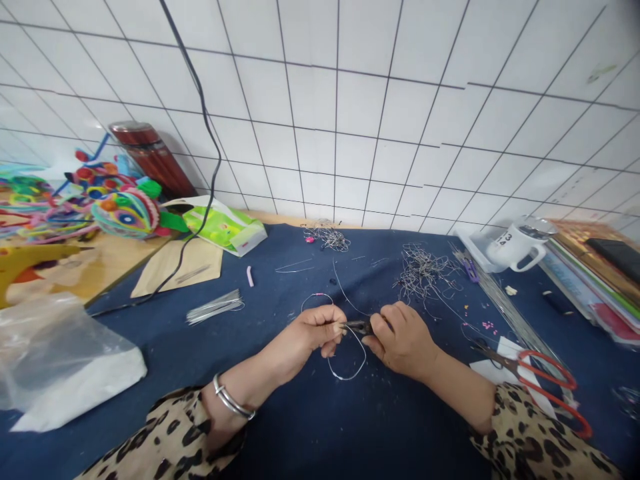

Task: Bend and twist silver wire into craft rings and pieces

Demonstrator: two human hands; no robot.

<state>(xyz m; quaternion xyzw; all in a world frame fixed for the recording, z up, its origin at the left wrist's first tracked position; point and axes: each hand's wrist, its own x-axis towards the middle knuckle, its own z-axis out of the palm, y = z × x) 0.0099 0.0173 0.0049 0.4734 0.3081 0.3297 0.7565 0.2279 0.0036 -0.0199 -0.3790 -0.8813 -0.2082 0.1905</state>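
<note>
My left hand (313,333) pinches a thin silver wire (345,373) that loops down onto the blue cloth (300,427). My right hand (400,337) is closed round small dark pliers (357,327), whose jaws meet the wire at my left fingertips. The wire also arcs up behind my left hand, with a few pink beads (320,295) on it. A silver bangle (230,399) sits on my left wrist. Both sleeves have a leopard print.
A heap of bent wire pieces (425,273) lies beyond my right hand, a smaller one (327,237) further back. Red-handled scissors (543,380) rest at right, a white mug (517,247) behind them. Straight wires (215,307), a plastic bag (55,360) and colourful crafts (120,210) lie left.
</note>
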